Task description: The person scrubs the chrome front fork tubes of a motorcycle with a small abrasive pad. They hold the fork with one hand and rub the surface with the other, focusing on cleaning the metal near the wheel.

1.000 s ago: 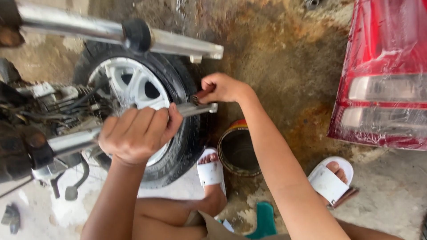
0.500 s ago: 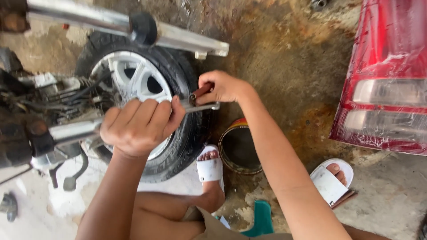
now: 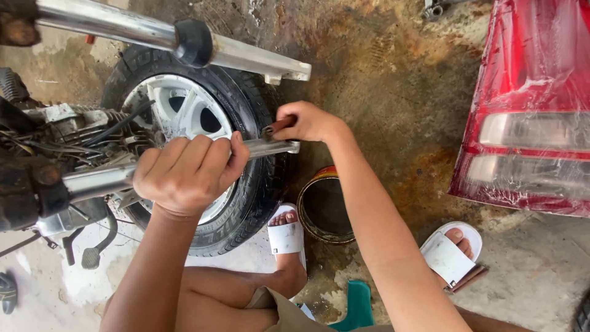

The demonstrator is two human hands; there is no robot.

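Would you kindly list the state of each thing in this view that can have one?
left hand: closed around the metal bar
right hand: gripping a small brown-handled tool at the bar's end
wheel: tyre fitted, standing upright
round tin: open, on the floor, contents too dark to tell
white sandals: worn on both feet
red tail light: unlit, wrapped in clear film

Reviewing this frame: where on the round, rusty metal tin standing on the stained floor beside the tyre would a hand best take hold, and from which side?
Probably the rim of the round rusty metal tin, from above. It stands upright with its open mouth facing up and shows no handle. The black tyre crowds one side and the white-sandalled foot sits close beside it, so a grip over the far edge, away from both, looks freest. Both the left hand and right hand are occupied.
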